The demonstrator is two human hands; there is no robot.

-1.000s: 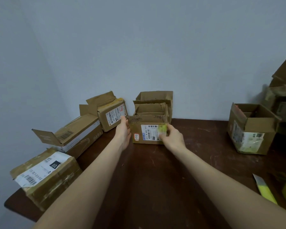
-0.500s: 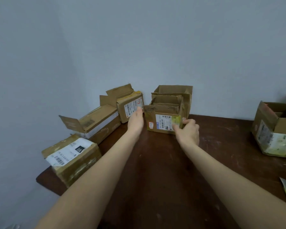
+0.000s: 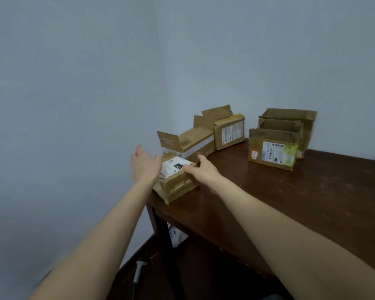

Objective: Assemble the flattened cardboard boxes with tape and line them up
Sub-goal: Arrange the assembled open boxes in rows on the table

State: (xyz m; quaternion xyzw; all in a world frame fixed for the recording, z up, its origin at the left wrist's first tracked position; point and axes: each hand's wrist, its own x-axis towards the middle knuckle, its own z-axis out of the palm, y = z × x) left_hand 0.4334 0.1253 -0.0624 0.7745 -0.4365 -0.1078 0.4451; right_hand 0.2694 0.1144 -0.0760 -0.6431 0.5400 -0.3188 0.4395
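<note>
Both hands had left the box with the yellow-green label (image 3: pixel 272 151), which now sat alone toward the back edge of the bench (image 3: pixel 312 202), and they were on to the small closed box (image 3: pixel 175 180) at the bench's left front corner! The left hand (image 3: pixel 143 167) came in spread on its outer side, the right hand (image 3: pixel 200 171) on its inner side, fingers splayed and reaching; neither grip had closed on it, and I couldn't tell whether the palms were touching yet. That looked like placing done for one box and straightening begun for the next. Just behind sat a long box with an open flap (image 3: pixel 185 144), then a tilted labelled box (image 3: pixel 228 133). The corner box hung right at the edge, so a slip there could tip it off.
</note>
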